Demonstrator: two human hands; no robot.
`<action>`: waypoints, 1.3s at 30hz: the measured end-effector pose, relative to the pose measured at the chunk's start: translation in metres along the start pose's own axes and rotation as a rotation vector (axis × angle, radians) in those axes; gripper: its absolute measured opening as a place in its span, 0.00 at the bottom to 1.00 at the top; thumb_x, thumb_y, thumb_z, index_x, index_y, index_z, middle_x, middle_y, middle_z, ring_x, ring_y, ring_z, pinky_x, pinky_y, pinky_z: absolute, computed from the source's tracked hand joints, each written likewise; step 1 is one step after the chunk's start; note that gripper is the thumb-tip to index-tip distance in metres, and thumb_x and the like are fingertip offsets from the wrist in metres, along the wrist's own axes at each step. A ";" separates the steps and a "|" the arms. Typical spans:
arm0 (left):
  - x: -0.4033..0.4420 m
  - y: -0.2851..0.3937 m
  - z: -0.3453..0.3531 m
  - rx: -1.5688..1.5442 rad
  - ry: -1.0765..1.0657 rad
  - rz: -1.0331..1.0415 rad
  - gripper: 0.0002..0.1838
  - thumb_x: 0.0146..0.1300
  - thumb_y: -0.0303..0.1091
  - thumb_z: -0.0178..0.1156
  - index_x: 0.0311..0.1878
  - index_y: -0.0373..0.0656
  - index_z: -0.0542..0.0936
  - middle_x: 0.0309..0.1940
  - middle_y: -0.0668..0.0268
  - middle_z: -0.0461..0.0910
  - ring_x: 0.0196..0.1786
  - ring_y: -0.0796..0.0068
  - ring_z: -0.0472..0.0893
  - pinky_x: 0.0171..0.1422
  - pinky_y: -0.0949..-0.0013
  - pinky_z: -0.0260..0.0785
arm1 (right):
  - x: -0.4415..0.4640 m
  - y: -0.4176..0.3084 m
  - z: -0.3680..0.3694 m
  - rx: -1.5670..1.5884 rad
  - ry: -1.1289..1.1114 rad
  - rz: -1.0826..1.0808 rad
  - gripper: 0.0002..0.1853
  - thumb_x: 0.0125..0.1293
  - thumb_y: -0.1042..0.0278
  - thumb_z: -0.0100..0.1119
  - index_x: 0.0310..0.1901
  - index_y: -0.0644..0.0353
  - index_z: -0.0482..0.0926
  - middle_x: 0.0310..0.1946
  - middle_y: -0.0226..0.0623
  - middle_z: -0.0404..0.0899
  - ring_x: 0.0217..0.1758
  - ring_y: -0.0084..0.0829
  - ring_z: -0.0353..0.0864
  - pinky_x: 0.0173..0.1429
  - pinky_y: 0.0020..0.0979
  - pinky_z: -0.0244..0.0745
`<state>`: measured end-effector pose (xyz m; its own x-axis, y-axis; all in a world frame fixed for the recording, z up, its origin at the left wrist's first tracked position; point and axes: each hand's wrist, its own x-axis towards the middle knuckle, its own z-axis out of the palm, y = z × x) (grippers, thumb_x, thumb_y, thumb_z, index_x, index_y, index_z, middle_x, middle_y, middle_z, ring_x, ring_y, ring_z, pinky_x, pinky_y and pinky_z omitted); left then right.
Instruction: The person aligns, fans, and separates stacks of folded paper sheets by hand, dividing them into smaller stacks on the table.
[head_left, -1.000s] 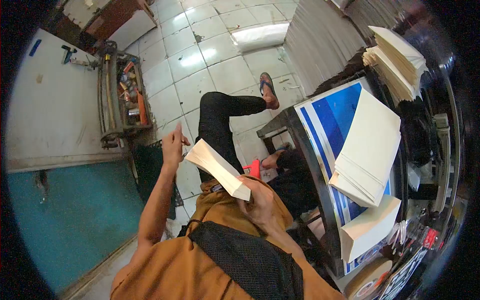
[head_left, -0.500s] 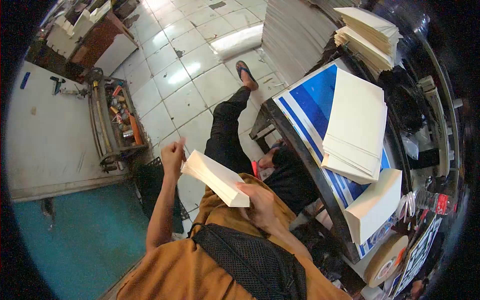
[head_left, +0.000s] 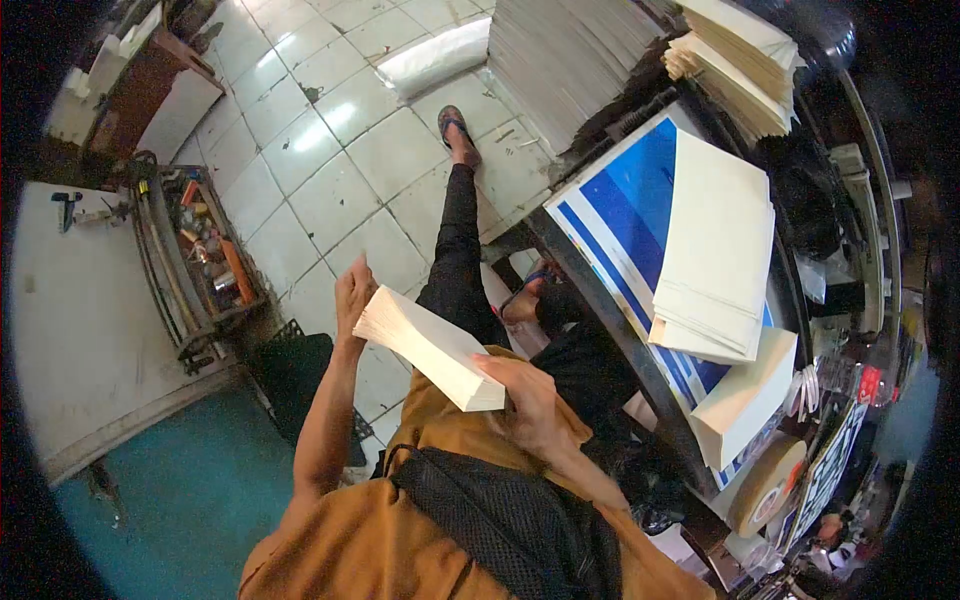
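Note:
A thick stack of cream paper pieces [head_left: 430, 345] lies slantwise above my lap, its far left end fanned out. My right hand [head_left: 525, 400] grips its near right end, thumb on top. Beside the fanned end is my left hand [head_left: 354, 297], index finger pointing up and the other fingers curled; whether it touches the paper edges I cannot tell. On the blue and white board to my right lie a spread pile of cream sheets [head_left: 715, 240] and, nearer me, another thick cream stack [head_left: 745, 400].
More cream stacks [head_left: 740, 70] stand at the upper right. A tape roll [head_left: 768, 487] and a plastic bottle [head_left: 872, 385] are at the lower right. At the left, a tool tray [head_left: 205, 255] adjoins a white surface [head_left: 80, 330]. A stool-like frame stands below the board [head_left: 620, 215].
The view has shifted, and my outstretched leg has straightened. My left hand has closed in on the fanned end of the stack; my right hand keeps its grip.

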<state>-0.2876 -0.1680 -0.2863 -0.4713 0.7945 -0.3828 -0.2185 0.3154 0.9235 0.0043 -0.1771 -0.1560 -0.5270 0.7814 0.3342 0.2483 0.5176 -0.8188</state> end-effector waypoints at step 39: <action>-0.075 0.018 -0.043 -0.114 0.385 0.098 0.23 0.63 0.48 0.69 0.46 0.36 0.81 0.31 0.66 0.80 0.31 0.80 0.78 0.34 0.74 0.68 | -0.061 -0.003 -0.007 0.164 0.015 -0.170 0.25 0.54 0.69 0.62 0.56 0.59 0.75 0.52 0.41 0.82 0.50 0.41 0.84 0.51 0.42 0.80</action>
<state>-0.2935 -0.2443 -0.2416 -0.7751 0.5592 -0.2942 -0.2394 0.1710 0.9558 0.0413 -0.2242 -0.1708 -0.5377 0.6933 0.4799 0.0212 0.5801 -0.8143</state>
